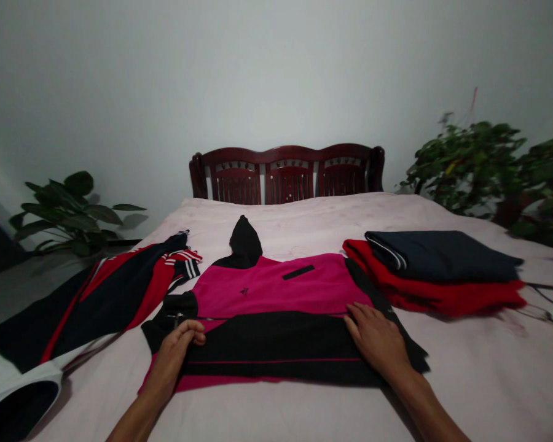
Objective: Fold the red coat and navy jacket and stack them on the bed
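A pink and black hooded jacket [276,288] lies spread sideways on the bed, its dark hood [246,242] pointing toward the headboard. One black sleeve [281,337] is laid across the body, parallel to the zip. At the jacket's left end, my left hand [179,347] has its fingers curled together on the fabric near the shoulder and collar. My right hand [378,337] rests flat on the sleeve and the pink front toward the right end, fingers stretched out. The fabric under both palms is hidden.
On the right, a folded navy garment [442,255] tops a folded red one [451,298], with thin dark-framed glasses [550,313] alongside. Navy, red and white clothes [133,288] lie loosely at left. Beyond the pink bedsheet [299,411] stand a wooden headboard [288,175] and potted plants [470,162].
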A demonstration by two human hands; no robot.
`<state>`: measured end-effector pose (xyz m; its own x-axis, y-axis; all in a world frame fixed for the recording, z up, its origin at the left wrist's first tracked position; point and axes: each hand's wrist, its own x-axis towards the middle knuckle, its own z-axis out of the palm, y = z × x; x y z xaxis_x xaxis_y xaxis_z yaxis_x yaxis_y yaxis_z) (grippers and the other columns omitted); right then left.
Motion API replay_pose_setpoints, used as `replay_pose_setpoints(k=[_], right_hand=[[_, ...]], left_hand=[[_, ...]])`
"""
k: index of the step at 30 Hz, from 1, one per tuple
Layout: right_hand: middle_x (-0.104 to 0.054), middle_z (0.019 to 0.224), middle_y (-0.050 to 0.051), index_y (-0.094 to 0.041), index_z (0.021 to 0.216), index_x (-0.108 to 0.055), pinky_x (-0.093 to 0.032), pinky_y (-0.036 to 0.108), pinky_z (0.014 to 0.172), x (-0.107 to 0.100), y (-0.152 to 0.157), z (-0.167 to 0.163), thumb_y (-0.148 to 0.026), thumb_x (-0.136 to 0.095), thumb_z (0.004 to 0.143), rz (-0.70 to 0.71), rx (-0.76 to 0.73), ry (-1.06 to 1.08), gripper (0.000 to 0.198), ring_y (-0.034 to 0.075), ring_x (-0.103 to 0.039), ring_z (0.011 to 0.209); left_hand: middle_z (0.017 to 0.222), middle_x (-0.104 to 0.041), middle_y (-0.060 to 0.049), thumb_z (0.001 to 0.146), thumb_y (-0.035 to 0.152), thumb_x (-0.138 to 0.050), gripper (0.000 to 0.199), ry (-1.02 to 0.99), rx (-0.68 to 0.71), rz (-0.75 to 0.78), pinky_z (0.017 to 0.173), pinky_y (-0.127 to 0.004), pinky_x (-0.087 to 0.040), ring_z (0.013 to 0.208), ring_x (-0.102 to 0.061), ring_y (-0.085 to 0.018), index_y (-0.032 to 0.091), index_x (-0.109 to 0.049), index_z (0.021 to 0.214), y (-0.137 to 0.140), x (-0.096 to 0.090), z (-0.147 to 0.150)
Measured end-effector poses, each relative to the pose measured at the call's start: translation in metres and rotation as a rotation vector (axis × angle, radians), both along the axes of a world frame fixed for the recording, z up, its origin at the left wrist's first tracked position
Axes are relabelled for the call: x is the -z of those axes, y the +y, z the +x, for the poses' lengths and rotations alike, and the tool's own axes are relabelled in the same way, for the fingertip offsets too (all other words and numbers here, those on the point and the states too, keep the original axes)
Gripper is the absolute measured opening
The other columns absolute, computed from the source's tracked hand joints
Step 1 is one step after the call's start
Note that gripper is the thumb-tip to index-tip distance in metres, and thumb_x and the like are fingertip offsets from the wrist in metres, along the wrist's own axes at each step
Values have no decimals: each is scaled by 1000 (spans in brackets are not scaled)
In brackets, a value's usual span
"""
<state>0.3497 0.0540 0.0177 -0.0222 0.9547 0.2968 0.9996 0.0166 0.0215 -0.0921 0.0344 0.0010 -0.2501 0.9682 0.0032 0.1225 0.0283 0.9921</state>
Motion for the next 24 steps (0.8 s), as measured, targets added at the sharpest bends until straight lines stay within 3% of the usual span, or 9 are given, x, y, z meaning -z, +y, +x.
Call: replay_pose_setpoints(k=[24], right_hand=[[-61, 134, 11, -19, 130, -61, -46, 43, 94, 0, -1, 0, -38, -34, 98, 2, -6, 12, 46, 28, -56, 121]], left_hand=[[69, -66, 1, 74, 42, -60, 23, 1, 5, 1, 72, -29, -45, 72, -60, -19, 21, -65, 82, -1, -5, 3]])
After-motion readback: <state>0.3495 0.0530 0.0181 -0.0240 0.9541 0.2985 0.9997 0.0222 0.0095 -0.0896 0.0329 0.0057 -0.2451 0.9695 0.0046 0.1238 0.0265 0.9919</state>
